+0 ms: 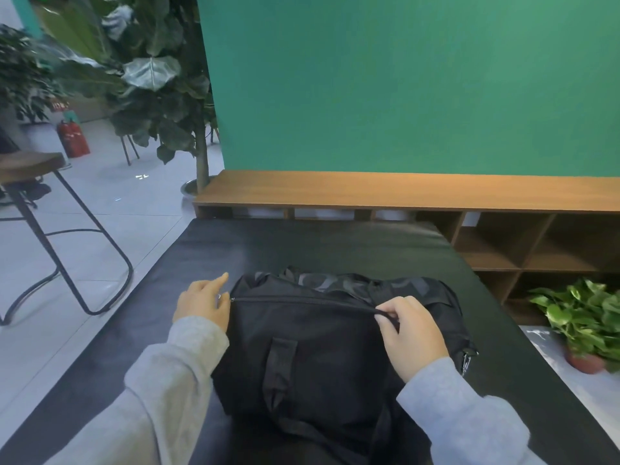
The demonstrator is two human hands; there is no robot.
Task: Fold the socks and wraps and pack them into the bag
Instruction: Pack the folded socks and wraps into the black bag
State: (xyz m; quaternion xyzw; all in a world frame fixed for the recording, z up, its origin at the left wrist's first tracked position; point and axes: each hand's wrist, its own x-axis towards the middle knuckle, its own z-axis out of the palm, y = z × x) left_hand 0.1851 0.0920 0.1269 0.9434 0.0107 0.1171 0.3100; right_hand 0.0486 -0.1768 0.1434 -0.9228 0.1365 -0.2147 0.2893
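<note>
A black duffel bag (322, 350) lies on the black padded table (335, 243) in front of me. Its top zipper (295, 299) runs across the bag and looks closed from the left end up to my right hand. My right hand (407, 333) pinches the zipper pull near the bag's right side. Against the bag's left end rests my left hand (203, 302), fingers relaxed and index finger pointing forward. No socks or wraps show; the bag's inside is hidden.
A wooden shelf unit (436, 193) runs along the green wall behind the table. To the right stands a potted plant (583, 323), close to the table's edge. A metal-legged stool (50, 229) and large plants (151, 78) stand on the floor at left.
</note>
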